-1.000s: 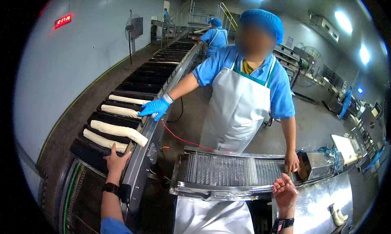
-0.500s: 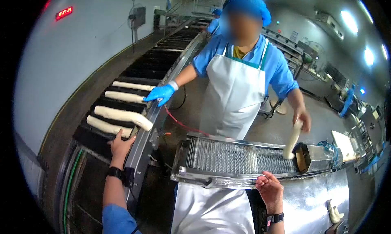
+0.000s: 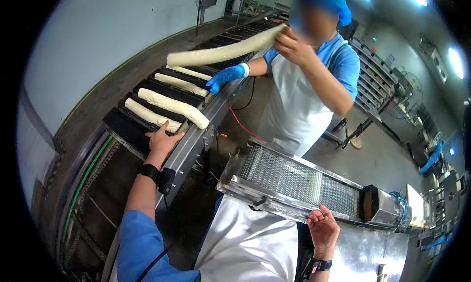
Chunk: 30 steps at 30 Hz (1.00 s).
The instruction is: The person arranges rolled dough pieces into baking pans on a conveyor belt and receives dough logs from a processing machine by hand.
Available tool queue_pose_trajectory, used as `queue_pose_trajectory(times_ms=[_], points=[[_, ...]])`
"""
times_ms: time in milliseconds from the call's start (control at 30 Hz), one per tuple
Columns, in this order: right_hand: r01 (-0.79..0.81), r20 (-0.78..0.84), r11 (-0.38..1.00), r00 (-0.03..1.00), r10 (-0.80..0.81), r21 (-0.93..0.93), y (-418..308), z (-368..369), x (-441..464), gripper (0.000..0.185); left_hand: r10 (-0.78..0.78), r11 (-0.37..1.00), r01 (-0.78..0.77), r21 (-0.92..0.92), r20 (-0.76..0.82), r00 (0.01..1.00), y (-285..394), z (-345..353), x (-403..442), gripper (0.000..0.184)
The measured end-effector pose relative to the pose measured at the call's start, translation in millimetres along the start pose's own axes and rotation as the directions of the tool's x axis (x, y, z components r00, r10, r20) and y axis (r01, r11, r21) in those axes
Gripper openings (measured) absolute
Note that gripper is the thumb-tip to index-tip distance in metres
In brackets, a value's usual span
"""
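My left hand [image 3: 163, 140] lies at the near end of a pale dough roll [image 3: 147, 114] in a black trough, fingers spread and touching the dough. Beside it, a second dough roll [image 3: 171, 105] rests with its end bent over the metal rail. Farther along lie more rolls, one of them a thinner dough roll [image 3: 181, 84]. My right hand [image 3: 324, 230] is palm up at the near edge of the mesh conveyor [image 3: 289, 176], its fingers loosely bent and holding nothing. Across from me, a co-worker's bare hand [image 3: 293, 44] holds up a long dough roll [image 3: 221, 50].
The co-worker's blue-gloved hand [image 3: 226, 78] hovers by the trough conveyor's metal rail [image 3: 201, 135]. A metal box [image 3: 385, 207] sits over the mesh conveyor's right end. A steel table [image 3: 370, 247] stands at my lower right. Racks [image 3: 375, 76] stand in the background.
The co-worker's bare hand has swung a dough roll from over the mesh conveyor up above the troughs. My view has turned somewhat; my left hand stays at the nearest roll's end.
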State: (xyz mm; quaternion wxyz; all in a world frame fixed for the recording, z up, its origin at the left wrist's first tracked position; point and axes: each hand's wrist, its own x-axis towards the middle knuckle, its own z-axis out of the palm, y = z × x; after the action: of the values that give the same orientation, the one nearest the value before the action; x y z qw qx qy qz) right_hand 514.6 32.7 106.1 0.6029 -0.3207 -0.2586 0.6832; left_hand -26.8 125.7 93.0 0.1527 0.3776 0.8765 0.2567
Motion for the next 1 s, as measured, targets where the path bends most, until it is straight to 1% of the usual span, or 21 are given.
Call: queue_pose_trajectory(times_ms=[67,167,200,267,333,367,400,467,533,567,600,667,700,733,800,833,867,900,933,967,1000], points=[[-0.011,-0.002,1.0,1.0,0.011,-0.002,0.9,2.2,-2.2,0.035,0.013,1.0,-0.013,0.007,-0.009,1.0,-2.8,-4.2,-0.5,0.086],[-0.045,-0.044,0.999,0.998,0.047,0.025,3.3,-1.4,-3.7,0.034,0.069,0.993,-0.068,-0.096,0.005,0.998,-17.1,-3.4,-4.0,0.088],[-0.046,-0.011,0.997,0.999,0.046,0.061,4.5,-2.3,-3.1,0.033,0.094,0.985,-0.095,-0.142,-0.01,0.996,-21.0,-2.3,-4.4,0.09],[-0.044,-0.015,0.998,0.999,0.045,0.047,3.4,-2.3,-2.5,0.031,0.041,0.999,-0.041,-0.004,-0.009,0.999,-21.9,-0.9,-2.2,0.099],[-0.034,-0.05,0.999,0.998,0.035,0.033,-0.7,5.0,-6.9,0.032,-0.068,0.997,0.073,0.011,-0.238,0.969,7.5,-18.8,-33.4,0.11],[-0.045,-0.068,0.999,0.997,0.046,0.013,-1.0,4.8,-9.4,0.033,0.033,0.992,0.001,0.13,-0.257,0.966,2.1,-19.1,-30.7,0.12],[-0.04,-0.072,0.999,0.997,0.041,0.014,-1.1,2.1,-10.8,0.033,0.021,0.997,0.005,0.081,-0.325,0.946,17.2,-18.4,-34.1,0.122],[-0.03,-0.043,0.997,0.999,0.033,0.067,-3.6,-2.5,-9.6,0.033,0.22,0.935,-0.328,-0.132,-0.508,0.833,-1.8,9.7,2.9,0.122],[-0.046,-0.022,0.998,0.999,0.047,0.049,-3.4,-4.2,-10.0,0.034,0.103,0.864,-0.331,-0.378,-0.512,0.853,16.5,17.4,17.6,0.119],[-0.012,-0.047,0.999,0.999,0.014,0.047,-4.9,-1.4,-12.3,0.032,-0.047,0.888,-0.166,-0.429,-0.444,0.895,28.0,13.3,21.2,0.119],[0.013,-0.073,0.999,0.997,-0.009,0.046,-4.0,-1.0,-16.0,0.031,-0.205,0.886,0.013,-0.464,-0.367,0.907,36.9,8.8,19.9,0.119],[0.056,-0.022,0.998,0.998,-0.056,0.028,-3.9,-17.7,-16.6,0.031,-0.339,0.879,0.167,-0.447,-0.338,0.878,61.3,-19.5,-14.6,0.117],[0.059,-0.015,0.998,0.998,-0.059,0.031,-5.5,-24.9,-19.0,0.031,-0.385,0.884,0.232,-0.406,-0.348,0.855,50.0,-17.6,-9.6,0.112],[0.071,-0.011,0.997,0.997,-0.071,0.037,-7.1,-33.2,-19.9,0.032,-0.457,0.844,0.261,-0.468,-0.374,0.807,38.1,-14.7,-8.9,0.111],[0.067,-0.027,0.998,0.997,-0.067,0.021,-10.5,-42.3,-22.9,0.032,-0.424,0.767,0.107,-0.633,-0.374,0.825,-6.8,-11.6,3.4,0.102],[0.086,-0.056,0.996,0.995,-0.085,0.015,-11.1,-37.7,-21.9,0.032,-0.436,0.416,-0.006,-0.909,-0.205,0.876,-19.4,-15.9,4.4,0.08],[0.08,-0.059,0.997,0.995,-0.079,0.02,-10.5,-40.6,-20.9,0.032,-0.242,0.532,-0.084,-0.842,-0.247,0.938,-34.7,-30.3,-14.8,0.059],[0.075,-0.06,0.997,0.996,-0.073,0.034,-10.0,-43.9,-20.6,0.032,-0.039,0.608,-0.199,-0.769,-0.279,0.959,-50.0,-44.8,-34.2,0.039],[0.069,-0.058,0.996,0.996,-0.067,0.048,-9.5,-46.2,-19.2,0.031,0.255,0.725,-0.454,-0.519,-0.41,0.876,-59.1,-55.5,-56.7,0.028],[0.052,-0.058,0.997,0.997,-0.049,0.049,-7.7,-47.2,-16.7,0.032,0.013,0.447,-0.28,-0.849,-0.307,0.952,-63.7,-68.9,-60.9,0.031],[0.036,-0.06,0.998,0.998,-0.033,0.05,-6.6,-47.0,-13.5,0.032,-0.091,0.15,-0.122,-0.981,-0.137,0.986,-70.0,-81.9,-55.0,0.039]])
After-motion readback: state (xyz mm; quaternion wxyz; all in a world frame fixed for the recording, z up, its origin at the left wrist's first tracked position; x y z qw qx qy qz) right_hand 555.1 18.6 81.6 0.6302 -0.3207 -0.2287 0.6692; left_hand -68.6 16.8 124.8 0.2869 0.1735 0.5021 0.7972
